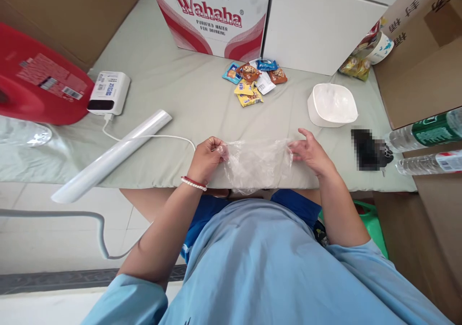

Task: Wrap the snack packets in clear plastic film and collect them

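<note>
Seen from above, a seated person stretches a clear plastic bag (257, 164) flat at the near edge of a grey-green bench (173, 89). The left hand (207, 157) has a closed grip pinching the bag's left edge; the right hand (309, 153) holds the right edge with fingers loosely spread, keeping the film taut. A roll of clear film (111, 154) lies left; snack packets (252, 82) and a white bowl (332, 105) sit beyond.

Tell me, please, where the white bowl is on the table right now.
In the head view, the white bowl stands on the right side of the table, just beyond the right hand and right of the pile of snack packets.
</note>
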Available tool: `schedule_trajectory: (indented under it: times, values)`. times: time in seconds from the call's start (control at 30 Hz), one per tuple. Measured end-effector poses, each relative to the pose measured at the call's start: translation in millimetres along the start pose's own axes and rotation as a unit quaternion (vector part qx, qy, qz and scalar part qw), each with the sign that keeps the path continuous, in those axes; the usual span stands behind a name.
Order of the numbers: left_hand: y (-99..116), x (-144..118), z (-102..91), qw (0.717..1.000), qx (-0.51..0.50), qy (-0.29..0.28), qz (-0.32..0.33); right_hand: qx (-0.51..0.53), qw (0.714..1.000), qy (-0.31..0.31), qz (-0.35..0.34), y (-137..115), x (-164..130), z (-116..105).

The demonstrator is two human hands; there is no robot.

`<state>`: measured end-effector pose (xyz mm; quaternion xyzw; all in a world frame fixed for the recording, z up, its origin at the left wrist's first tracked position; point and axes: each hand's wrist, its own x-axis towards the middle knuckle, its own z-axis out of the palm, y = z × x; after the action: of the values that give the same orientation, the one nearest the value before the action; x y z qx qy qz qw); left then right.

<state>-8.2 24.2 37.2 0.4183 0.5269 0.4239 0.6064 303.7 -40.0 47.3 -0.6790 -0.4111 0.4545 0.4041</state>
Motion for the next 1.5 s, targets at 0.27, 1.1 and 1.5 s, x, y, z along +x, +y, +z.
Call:
schedule_trajectory:
  times: [0.27, 1.1, 1.5]
  values:
    - [4.7, 13.4, 8.3, 0.991, -0.127, 0.041, -0.029, 0.035, 0.999, -0.027, -0.009, 18.0, -21.2, 14.0]
    - [-50.6, -43.6, 17.9, 0.759, 0.504, -0.147, 0.385, -0.339, 0.903, 0.058, -0.259, 7.6, 7.4, -10.2]
    - [-58.8, -40.2, 17.1, 0.745, 0.519, -0.126, 0.401, -0.295, 0.939, -0.055, -0.169, -41.2, 154.6, 41.1]
